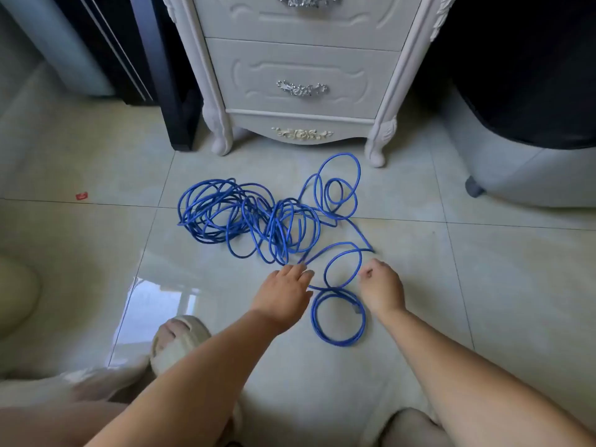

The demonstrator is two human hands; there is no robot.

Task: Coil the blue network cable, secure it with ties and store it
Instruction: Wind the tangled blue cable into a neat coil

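1. A glossy, pale grey-green tiled floor (483,285) spreads all round both hands. It likely serves as a wide surface for laying the wire out.
2. A white carved chest of drawers (300,59) with silver floral handles stands well beyond the fingertips. It may be where the wire gets stored.
3. The long blue network cable (225,214) lies on the tiles. Its tangled heap is just beyond the left fingertips, and looser loops trail toward the right knuckles. A small, neat round coil (314,317) lies between the two wrists, nearer the person, with what looks like a plug end on it. Coiling seems barely begun, and no ties are in view.
4. The left hand (283,293) is flat and relaxed. Its straight fingers reach forward and touch one strand at the heap's near edge, probably to pick out the next length.
5. The right hand (383,287) has its fingers curled right beside a loop. I cannot tell whether it pinches the wire or holds nothing.
6. A cream slipper (180,337) on one foot sits behind the left wrist, so the person is crouching.
7. A tiny red scrap (81,196) lies far out to the left.
8. No brand, label or readable writing shows anywhere.
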